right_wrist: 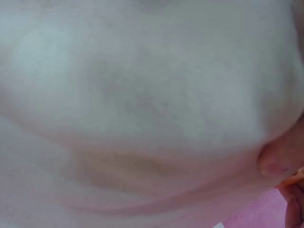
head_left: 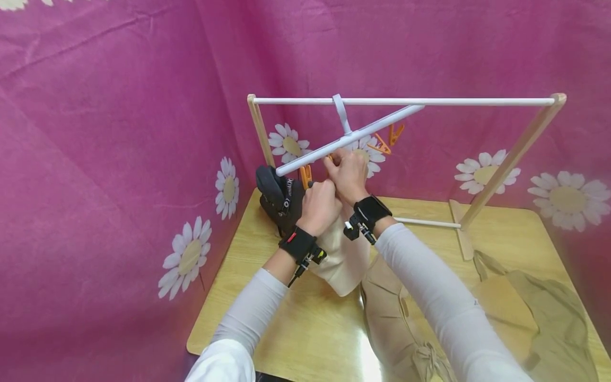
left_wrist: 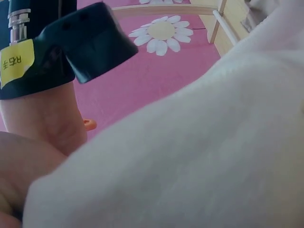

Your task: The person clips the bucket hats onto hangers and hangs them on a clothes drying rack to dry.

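Hands, qty. 2: L hand (head_left: 321, 207) closed, gripping white cloth (head_left: 352, 254); R hand (head_left: 350, 172) just above, pinching orange clip (head_left: 330, 157).
White cloth, qty. 1: directly below grip, hanging down over table (head_left: 286, 318).
Clips, 4 visible: 1 in R hand; left clip (head_left: 306, 176) beside it; mid clip (head_left: 380, 145) & far clip (head_left: 395, 135) to R.
Hanger (head_left: 350, 139), qty. 1: white, tilted, hooked on rack (head_left: 453, 101) (qty. 1).
Black item (head_left: 271, 190), qty. 1: w/ lettered strap, just L of L hand, near hanger's lower end.
On table, R side: tan cloth (head_left: 389, 313), olive cloth (head_left: 553, 313), 1 ea.
L wrist cam only: yellow label (left_wrist: 18, 64), lettered, by R wrist. R wrist cam: mostly white cloth, blurred; clip at fingers, lower R corner.
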A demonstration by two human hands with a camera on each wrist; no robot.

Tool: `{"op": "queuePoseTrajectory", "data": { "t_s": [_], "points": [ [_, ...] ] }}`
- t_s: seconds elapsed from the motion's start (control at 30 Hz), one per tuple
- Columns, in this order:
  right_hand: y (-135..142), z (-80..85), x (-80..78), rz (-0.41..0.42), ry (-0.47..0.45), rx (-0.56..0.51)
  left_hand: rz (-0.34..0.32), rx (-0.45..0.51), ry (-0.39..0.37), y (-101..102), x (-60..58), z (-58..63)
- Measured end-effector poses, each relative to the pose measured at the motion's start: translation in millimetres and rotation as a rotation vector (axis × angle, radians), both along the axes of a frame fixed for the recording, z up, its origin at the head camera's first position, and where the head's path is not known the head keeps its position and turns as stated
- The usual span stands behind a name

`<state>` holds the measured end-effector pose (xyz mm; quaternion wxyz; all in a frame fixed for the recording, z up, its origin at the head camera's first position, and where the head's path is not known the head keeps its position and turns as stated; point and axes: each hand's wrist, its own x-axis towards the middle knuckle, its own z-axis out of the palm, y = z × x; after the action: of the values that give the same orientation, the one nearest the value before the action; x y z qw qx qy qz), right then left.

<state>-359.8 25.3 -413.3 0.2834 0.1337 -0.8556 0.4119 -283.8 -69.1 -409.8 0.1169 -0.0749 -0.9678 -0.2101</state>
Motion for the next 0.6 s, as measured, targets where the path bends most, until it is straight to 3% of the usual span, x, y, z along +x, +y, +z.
{"op": "queuePoseTrajectory", "data": {
  "t_s": [0.33, 0.6],
  "points": [
    [5.5, -1.6, -2.4, 0.037, 0.023, -0.001, -0.020, 0.023, -0.002, -0.5, -7.1, 12.8],
    [5.6, -5.1, -4.1, 0.037, 0.005, -0.030, 0.001, 0.007, 0.009, -2.3, -8.6, 13.6]
  ]
}}
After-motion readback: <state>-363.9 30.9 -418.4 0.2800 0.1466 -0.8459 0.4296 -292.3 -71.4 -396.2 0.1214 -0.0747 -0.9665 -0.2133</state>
